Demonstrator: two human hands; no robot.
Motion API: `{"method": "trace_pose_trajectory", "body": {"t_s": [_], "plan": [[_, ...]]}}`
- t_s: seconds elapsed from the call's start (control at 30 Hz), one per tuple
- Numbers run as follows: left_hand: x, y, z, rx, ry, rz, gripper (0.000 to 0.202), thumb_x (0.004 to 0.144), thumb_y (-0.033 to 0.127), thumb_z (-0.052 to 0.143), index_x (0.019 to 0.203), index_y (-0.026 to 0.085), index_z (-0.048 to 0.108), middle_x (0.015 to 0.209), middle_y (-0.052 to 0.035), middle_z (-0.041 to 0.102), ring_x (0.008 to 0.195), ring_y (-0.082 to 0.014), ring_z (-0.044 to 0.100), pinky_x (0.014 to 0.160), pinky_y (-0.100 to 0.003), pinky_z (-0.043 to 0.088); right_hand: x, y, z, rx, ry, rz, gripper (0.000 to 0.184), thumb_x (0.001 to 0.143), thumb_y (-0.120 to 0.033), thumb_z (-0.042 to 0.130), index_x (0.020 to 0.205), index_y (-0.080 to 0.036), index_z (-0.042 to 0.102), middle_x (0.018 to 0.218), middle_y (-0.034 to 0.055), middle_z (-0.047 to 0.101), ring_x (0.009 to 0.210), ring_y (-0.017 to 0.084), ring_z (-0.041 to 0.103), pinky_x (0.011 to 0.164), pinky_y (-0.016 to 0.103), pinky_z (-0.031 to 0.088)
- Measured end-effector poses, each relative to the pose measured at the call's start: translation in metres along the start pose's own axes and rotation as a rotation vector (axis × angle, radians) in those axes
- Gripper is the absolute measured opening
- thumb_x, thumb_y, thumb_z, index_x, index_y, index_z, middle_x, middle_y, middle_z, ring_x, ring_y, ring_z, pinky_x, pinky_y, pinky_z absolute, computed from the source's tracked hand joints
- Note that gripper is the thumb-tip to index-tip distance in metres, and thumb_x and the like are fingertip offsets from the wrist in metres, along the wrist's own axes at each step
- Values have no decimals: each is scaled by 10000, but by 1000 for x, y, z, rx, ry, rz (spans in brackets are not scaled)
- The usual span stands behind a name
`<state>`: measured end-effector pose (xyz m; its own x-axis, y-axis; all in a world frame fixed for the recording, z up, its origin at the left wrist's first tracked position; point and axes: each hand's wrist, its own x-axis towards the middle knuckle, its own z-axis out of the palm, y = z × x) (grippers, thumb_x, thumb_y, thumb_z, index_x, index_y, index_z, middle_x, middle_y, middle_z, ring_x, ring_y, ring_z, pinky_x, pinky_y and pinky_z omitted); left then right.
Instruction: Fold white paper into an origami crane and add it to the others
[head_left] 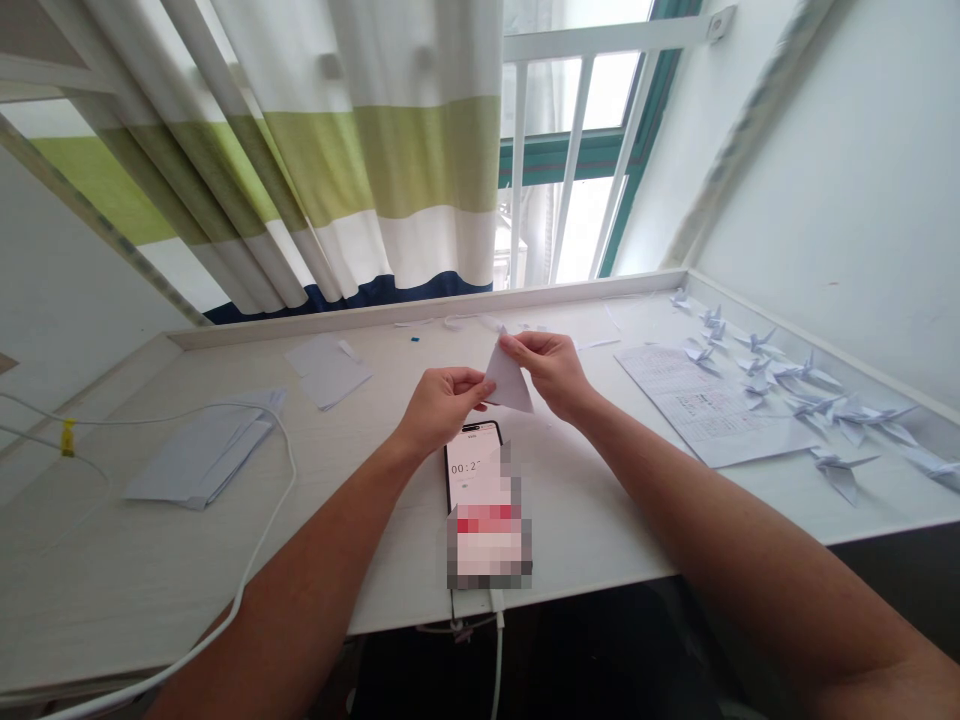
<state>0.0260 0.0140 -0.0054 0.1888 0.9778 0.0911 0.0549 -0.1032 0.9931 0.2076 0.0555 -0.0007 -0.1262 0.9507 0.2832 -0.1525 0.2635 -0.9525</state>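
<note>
A small folded white paper [508, 383], triangular in shape, is held above the desk between both hands. My left hand [439, 405] pinches its lower left edge. My right hand [551, 368] pinches its top corner from the right. Directly below them a phone [474, 470] lies on the white desk [150, 560] with a timer on its screen. Both forearms reach in from the near edge.
Several folded paper cranes [814, 400] lie along the desk's right side beside a printed sheet [705, 405]. A stack of white sheets [202, 450] and a smaller sheet [328, 370] lie to the left. A white cable [277, 470] loops over the left. Curtains and a window stand behind.
</note>
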Motion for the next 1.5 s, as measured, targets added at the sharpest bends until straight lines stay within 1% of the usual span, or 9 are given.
{"method": "trace_pose_trajectory", "body": {"t_s": [0.2, 0.4, 0.6, 0.73, 0.9, 1.0, 1.1, 1.33, 1.5], "plan": [[1, -3, 1, -96, -27, -50, 482, 658, 538, 955, 906, 143, 834, 883, -107, 819, 772, -205, 736, 809, -376, 616, -1, 0, 2, 14, 42, 55, 456, 664, -617, 923, 688, -188, 769, 682, 27, 681, 635, 145, 540, 579, 294, 442], [4, -8, -2, -144, 23, -61, 454, 683, 500, 959, 941, 145, 841, 911, -104, 827, 806, -203, 755, 852, -385, 627, 1, 3, 0, -18, -41, 128, 554, 660, -712, 881, 696, -175, 751, 682, 33, 671, 621, 138, 530, 552, 280, 416], [4, -8, -1, -163, 23, -91, 456, 677, 481, 968, 944, 134, 840, 920, -107, 827, 839, -215, 766, 905, -413, 639, 2, 12, -1, -114, -10, 37, 585, 726, -753, 807, 704, -179, 700, 692, 18, 629, 624, 131, 491, 545, 280, 375], [4, -10, -2, -184, 49, -112, 448, 676, 456, 975, 942, 124, 833, 911, -107, 825, 864, -224, 778, 938, -419, 643, 1, 11, -1, -213, -44, 1, 570, 801, -735, 749, 700, -177, 693, 691, 18, 612, 636, 135, 482, 553, 284, 364], [4, -10, -5, -207, -61, -169, 457, 762, 522, 911, 958, 118, 825, 991, -129, 827, 937, -252, 803, 1007, -429, 623, 0, 10, -2, -241, -72, -28, 552, 815, -716, 737, 714, -175, 701, 716, 31, 637, 667, 147, 508, 577, 286, 394], [3, -6, -6, -136, -96, -167, 498, 774, 581, 882, 911, 107, 810, 919, -140, 828, 919, -276, 812, 990, -448, 624, 0, 11, -2, -237, -64, -44, 566, 812, -723, 733, 732, -163, 714, 719, 35, 639, 671, 146, 507, 580, 286, 395], [2, -3, -7, -69, -106, -134, 496, 746, 567, 907, 905, 108, 804, 896, -150, 832, 880, -279, 809, 951, -452, 632, 1, 11, -2, -206, -37, -59, 574, 802, -726, 745, 725, -158, 710, 706, 29, 627, 664, 141, 498, 582, 284, 389], [3, -2, -8, -10, -24, -98, 482, 718, 547, 924, 911, 118, 821, 874, -144, 833, 832, -254, 791, 902, -430, 627, 1, 12, -2, -186, -53, -35, 595, 798, -751, 740, 740, -160, 713, 721, 32, 638, 661, 143, 518, 575, 283, 396], [3, -1, -11, 0, -21, -103, 474, 707, 517, 938, 925, 113, 823, 876, -147, 832, 834, -244, 788, 878, -403, 619, 1, 13, -3, -190, -61, -48, 576, 816, -729, 744, 747, -158, 719, 729, 37, 646, 666, 140, 526, 582, 283, 400]]}}
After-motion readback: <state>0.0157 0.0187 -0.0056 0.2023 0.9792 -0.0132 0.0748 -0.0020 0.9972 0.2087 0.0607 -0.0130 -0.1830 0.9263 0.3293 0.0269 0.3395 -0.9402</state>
